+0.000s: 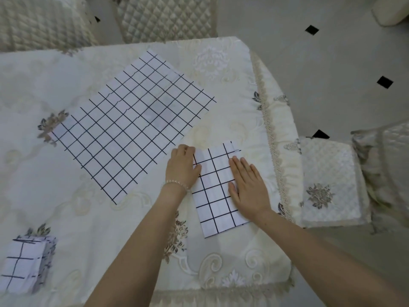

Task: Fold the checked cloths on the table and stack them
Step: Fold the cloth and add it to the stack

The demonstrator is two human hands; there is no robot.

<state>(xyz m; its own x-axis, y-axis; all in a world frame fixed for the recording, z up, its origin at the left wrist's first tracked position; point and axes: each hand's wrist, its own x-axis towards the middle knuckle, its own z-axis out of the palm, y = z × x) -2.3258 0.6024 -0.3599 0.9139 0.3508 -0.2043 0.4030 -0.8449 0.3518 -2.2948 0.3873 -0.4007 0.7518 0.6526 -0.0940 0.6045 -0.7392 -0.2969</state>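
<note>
A folded white cloth with a black grid (215,193) lies on the table near its right edge. My right hand (247,187) lies flat on the folded cloth's right half, fingers straight. At the cloth's upper left edge is my left hand (182,167), its fingers curled over that edge and touching it. A larger checked cloth (132,125) lies spread flat and turned at an angle in the middle of the table. A stack of folded checked cloths (24,264) sits at the near left corner.
The table wears a cream embroidered tablecloth (66,74) with a lace fringe on the right. Quilted chairs (163,18) stand at the far side, and a cushioned seat (329,182) stands at the right. The floor has pale tiles with black diamonds.
</note>
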